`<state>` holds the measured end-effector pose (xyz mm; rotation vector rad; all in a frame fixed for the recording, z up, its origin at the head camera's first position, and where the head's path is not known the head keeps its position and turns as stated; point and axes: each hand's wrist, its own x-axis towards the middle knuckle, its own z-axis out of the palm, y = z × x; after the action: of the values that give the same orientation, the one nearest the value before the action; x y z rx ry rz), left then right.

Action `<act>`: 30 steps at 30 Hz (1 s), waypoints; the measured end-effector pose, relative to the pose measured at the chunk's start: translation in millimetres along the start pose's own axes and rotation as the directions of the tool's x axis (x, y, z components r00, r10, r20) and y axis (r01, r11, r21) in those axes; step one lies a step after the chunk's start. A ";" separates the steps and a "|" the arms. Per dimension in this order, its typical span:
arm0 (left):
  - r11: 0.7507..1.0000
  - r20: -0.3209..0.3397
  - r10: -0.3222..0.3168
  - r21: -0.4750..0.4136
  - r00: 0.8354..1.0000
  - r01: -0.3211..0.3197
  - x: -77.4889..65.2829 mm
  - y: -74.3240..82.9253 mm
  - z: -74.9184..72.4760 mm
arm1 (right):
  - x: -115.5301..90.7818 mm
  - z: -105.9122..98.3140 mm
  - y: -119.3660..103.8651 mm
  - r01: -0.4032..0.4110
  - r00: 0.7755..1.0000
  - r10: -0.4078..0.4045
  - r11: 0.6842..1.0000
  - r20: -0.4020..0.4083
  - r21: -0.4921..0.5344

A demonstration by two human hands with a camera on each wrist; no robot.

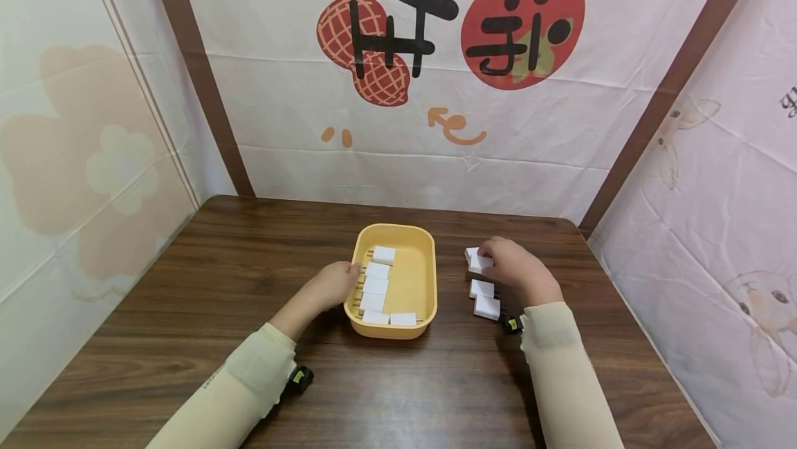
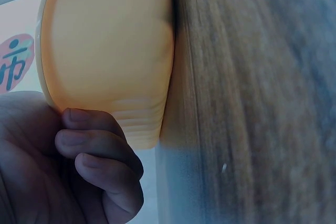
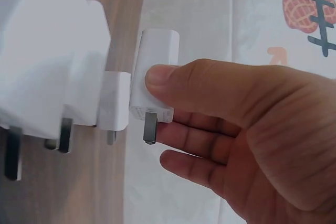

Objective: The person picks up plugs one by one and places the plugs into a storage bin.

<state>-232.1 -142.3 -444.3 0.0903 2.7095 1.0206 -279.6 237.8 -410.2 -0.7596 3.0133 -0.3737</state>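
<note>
While the left hand (image 1: 336,284) grips the yellow tray (image 1: 414,262), the right hand (image 1: 517,268) pinches a white charger (image 3: 158,51) to the tray's right — picking up, I'd say. Next probably calls for setting it beside the loose chargers (image 1: 375,286) inside the tray.

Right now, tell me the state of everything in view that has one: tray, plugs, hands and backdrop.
Tray: open-topped, partly filled.
Tray plugs: lying inside, unheld.
Held plug: pinched, metal prong exposed.
Table plugs: unheld, beside the tray, one partly hidden in the head view.
Left hand: gripping the tray's rim.
Right hand: pinching the held plug.
Backdrop: hanging, creased.
</note>
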 end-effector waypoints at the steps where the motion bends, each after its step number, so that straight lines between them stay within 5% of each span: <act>1: 1.000 0.001 -0.001 0.000 1.000 0.001 -0.3 0.0 -0.1 | 0.1 -1.2 -1.0 0.006 1.000 -0.006 1.000 -0.001 0.002; 30: 0.999 0.016 -0.033 0.001 0.999 0.033 3.1 -1.3 -0.6 | -7.4 -28.2 -36.4 -0.005 1.000 0.005 1.000 -0.013 -0.017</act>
<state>-235.2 -143.3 -445.4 0.0536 2.6879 1.0057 -258.0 216.6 -374.7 -0.7538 3.0340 -0.3548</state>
